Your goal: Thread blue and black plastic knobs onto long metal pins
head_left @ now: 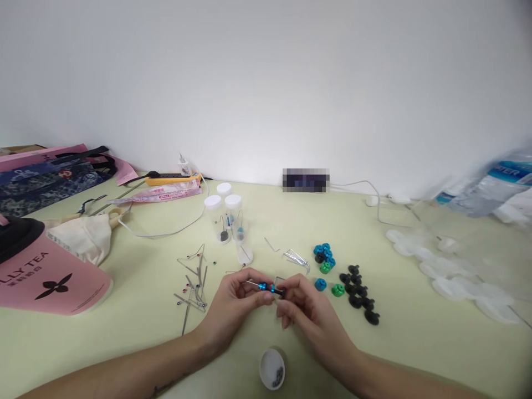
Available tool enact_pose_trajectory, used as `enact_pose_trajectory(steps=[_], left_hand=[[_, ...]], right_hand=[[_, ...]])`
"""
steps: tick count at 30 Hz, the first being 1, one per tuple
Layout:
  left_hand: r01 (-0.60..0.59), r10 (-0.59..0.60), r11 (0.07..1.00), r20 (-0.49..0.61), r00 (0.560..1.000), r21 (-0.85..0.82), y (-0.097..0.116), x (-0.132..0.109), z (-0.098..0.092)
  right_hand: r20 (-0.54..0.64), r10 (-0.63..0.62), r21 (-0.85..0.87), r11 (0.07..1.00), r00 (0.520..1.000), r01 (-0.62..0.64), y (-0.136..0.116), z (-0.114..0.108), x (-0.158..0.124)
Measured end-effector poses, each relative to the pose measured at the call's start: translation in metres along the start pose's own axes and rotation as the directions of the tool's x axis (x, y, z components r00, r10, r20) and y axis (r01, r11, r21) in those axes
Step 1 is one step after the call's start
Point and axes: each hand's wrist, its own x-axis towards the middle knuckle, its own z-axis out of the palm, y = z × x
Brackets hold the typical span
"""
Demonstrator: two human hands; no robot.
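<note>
Head view puts the piece that matters to me just below the centre of the frame: a slim blue-and-black assembly [262, 286], held up over the tabletop [141, 288] between both hands. Its long axis runs nearly level across the picture, dipping slightly from left to right, so from my distant seat it reads as a bridge from one hand to the other. A thin metal rod [251, 282] makes its left end, blue collars sit in the middle, and the black end [279, 292] meets the right hand [307, 310].

The left hand [236, 296] has its fingers narrowed around the rod and collar side, thumb below and index above. The right fingers are pinched at the black end, though their tips partly hide the contact. Neither hand is the nearer one; each owns an end. I judge that any turn or push between them hangs on keeping both grips along that one line.

Right of the right hand I see blue and green knobs [338, 290], then black discs [355, 301] trailing toward the lower right. Bent rods [201, 277] lie scattered left of the left hand. Below the hands, at the bottom centre, a white dish [268, 363] holds small dark bits [278, 378].
</note>
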Motion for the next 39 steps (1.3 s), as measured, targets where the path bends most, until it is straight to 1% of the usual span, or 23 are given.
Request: enact_pose_trajectory(steps=[3,6,8,10,13,15,19,24,31,35,39], left_hand=[[-0.004,0.004,1.0,0.004,1.0,0.019,0.001,0.0,0.0],[-0.015,0.015,0.999,0.001,1.0,0.035,0.003,-0.001,0.001],[-0.012,0.013,0.999,-0.005,1.0,0.044,0.004,-0.002,0.002],[-0.006,0.006,0.999,-0.009,1.0,0.043,0.004,-0.003,0.003],[-0.003,0.003,1.0,-0.008,1.0,0.025,0.003,-0.004,0.003],[0.001,-0.001,1.0,-0.014,1.0,0.022,0.003,-0.005,0.003],[0.021,-0.021,1.0,-0.027,0.999,0.016,0.003,-0.004,0.003],[0.046,-0.047,0.998,-0.028,0.999,-0.036,0.004,-0.003,0.004],[0.068,-0.069,0.997,-0.068,0.995,-0.023,0.005,-0.002,0.004],[0.065,-0.065,0.998,-0.055,0.996,-0.006,0.003,-0.002,0.003],[0.052,-0.051,0.998,-0.046,0.998,0.029,0.0,-0.003,0.001]], right_hand=[[0.015,0.034,0.016,0.999,0.999,-0.034,-0.002,0.0,0.001],[0.041,0.043,-0.01,0.999,0.998,-0.043,-0.005,-0.002,0.002],[0.077,0.05,-0.076,0.996,0.996,-0.045,-0.007,-0.005,0.002],[0.093,0.042,-0.181,0.983,0.995,-0.025,-0.01,-0.007,0.001],[0.068,-0.014,-0.311,0.95,0.998,0.034,-0.013,-0.009,0.0],[0.053,-0.041,-0.342,0.938,0.998,0.056,-0.013,-0.01,0.0],[0.054,-0.016,-0.332,0.943,0.998,0.033,-0.011,-0.009,0.001],[0.027,0.023,-0.243,0.97,0.999,-0.016,-0.007,-0.008,0.003],[0.01,0.047,-0.177,0.983,0.999,-0.045,-0.004,-0.008,0.004],[0.024,0.053,-0.175,0.983,0.998,-0.048,-0.006,-0.009,0.004],[0.047,0.034,-0.245,0.969,0.998,-0.022,-0.008,-0.01,0.003]])
